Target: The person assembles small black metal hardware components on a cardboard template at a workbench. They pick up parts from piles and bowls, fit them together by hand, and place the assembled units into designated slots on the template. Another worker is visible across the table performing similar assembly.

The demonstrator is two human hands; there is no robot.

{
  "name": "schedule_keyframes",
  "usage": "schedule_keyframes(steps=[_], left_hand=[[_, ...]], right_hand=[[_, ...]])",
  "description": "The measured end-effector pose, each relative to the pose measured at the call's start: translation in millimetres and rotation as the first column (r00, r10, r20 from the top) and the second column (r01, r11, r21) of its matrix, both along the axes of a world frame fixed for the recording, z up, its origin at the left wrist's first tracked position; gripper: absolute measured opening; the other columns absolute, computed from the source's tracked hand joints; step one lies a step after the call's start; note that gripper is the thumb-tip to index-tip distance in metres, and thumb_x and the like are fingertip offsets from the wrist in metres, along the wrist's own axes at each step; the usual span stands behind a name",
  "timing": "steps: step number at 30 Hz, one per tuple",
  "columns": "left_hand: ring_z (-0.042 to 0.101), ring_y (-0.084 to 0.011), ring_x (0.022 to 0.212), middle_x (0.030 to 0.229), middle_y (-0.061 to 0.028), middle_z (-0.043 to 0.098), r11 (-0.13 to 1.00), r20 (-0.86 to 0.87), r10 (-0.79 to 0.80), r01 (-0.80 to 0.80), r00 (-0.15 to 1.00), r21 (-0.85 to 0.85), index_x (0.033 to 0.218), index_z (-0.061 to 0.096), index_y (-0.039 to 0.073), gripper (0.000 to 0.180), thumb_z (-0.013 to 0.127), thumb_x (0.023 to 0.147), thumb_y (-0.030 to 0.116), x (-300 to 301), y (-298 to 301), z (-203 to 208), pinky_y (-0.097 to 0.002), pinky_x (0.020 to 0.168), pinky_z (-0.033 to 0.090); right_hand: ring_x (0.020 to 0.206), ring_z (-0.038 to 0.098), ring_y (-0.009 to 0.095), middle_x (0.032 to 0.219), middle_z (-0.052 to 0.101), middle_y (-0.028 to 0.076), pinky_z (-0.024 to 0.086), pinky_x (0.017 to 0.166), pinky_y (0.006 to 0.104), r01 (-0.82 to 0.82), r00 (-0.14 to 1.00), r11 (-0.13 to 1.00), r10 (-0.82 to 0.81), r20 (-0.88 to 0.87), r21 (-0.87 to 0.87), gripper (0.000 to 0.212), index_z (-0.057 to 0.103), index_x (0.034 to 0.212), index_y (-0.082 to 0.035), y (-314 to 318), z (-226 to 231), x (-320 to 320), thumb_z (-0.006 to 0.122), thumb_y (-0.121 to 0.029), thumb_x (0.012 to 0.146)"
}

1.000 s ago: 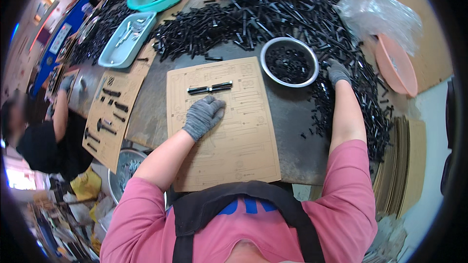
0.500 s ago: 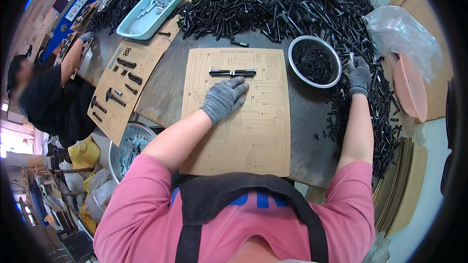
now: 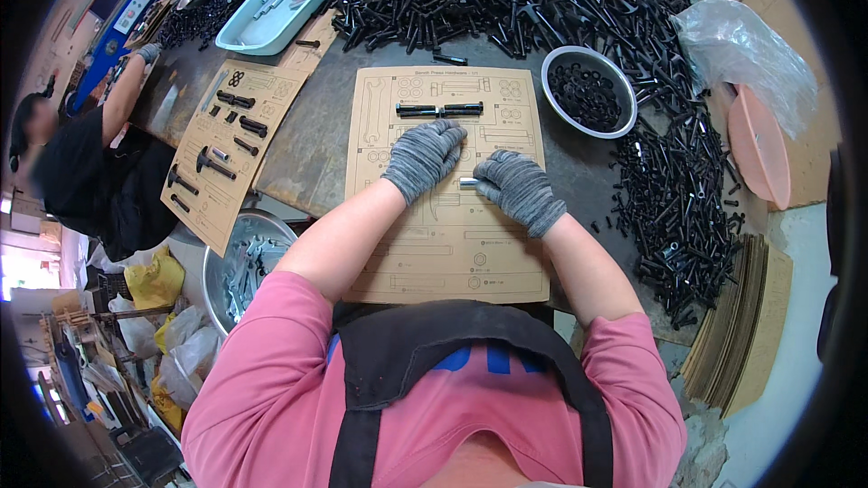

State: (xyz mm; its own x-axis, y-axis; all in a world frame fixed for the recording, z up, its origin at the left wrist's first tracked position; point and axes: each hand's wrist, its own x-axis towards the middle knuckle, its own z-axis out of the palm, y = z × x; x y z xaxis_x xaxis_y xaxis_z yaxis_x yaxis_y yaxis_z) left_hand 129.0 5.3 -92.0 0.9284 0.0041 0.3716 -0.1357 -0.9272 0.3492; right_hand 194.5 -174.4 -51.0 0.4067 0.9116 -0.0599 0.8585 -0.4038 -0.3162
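Observation:
My left hand [image 3: 423,163], in a grey glove, rests on a printed tan cardboard sheet [image 3: 425,276], its fingers lightly bent and nothing visible in them. Just beyond its fingertips, two black bolts [image 3: 416,111] lie end to end across the sheet's upper part. To its right, my right hand [image 3: 522,190], gloved alike, pinches a short silver cylinder [image 3: 468,183] low over the sheet. The cylinder's other end is hidden by the fingers.
A metal bowl of black nuts [image 3: 589,92] stands right of the sheet. Heaps of black bolts [image 3: 678,217] cover the table's right and far sides. A blue tray [image 3: 280,9] holds silver cylinders. At left, a co-worker [image 3: 86,172] sits by another sheet with hardware [image 3: 231,145].
My right hand has come left from the bolt heap beside the bowl to the sheet, bringing the silver cylinder. My left hand stays near the same spot on the sheet.

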Motion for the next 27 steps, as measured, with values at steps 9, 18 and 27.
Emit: schedule_keyframes(steps=[9,18,27], left_hand=[[0.058,-0.0293,0.089,0.102,-0.0122,0.06,1.0,-0.015,0.012,-0.012,1.0,-0.013,0.096,0.062,0.007,0.021,0.055,0.081,0.019,0,-2,4,-0.0368,0.078,0.047],[0.058,-0.0295,0.09,0.102,-0.0123,0.06,1.0,-0.046,0.014,-0.014,0.999,-0.015,0.094,0.062,0.006,0.019,0.057,0.079,0.016,1,-4,6,-0.0366,0.078,0.047],[0.058,-0.0299,0.085,0.099,-0.0113,0.059,0.999,-0.071,0.017,-0.02,0.997,-0.031,0.092,0.061,0.005,0.017,0.058,0.078,0.013,2,-8,15,-0.0362,0.074,0.049]], right_hand=[[0.083,0.058,0.025,0.086,0.059,0.009,0.047,0.074,0.0358,0.169,0.985,0.86,-0.162,-0.055,0.482,0.017,0.063,0.089,-0.009,-36,8,27,0.063,-0.021,0.077],[0.088,0.059,0.029,0.091,0.063,0.012,0.045,0.078,0.0363,0.606,0.737,0.67,-0.676,0.014,0.429,0.021,0.064,0.096,-0.01,-158,21,172,0.059,-0.024,0.081],[0.109,0.051,0.029,0.122,0.049,0.011,0.043,0.086,0.0432,0.723,0.623,0.681,-0.567,0.539,-0.118,0.03,0.054,0.113,-0.019,-158,-1,252,0.043,-0.023,0.086]])
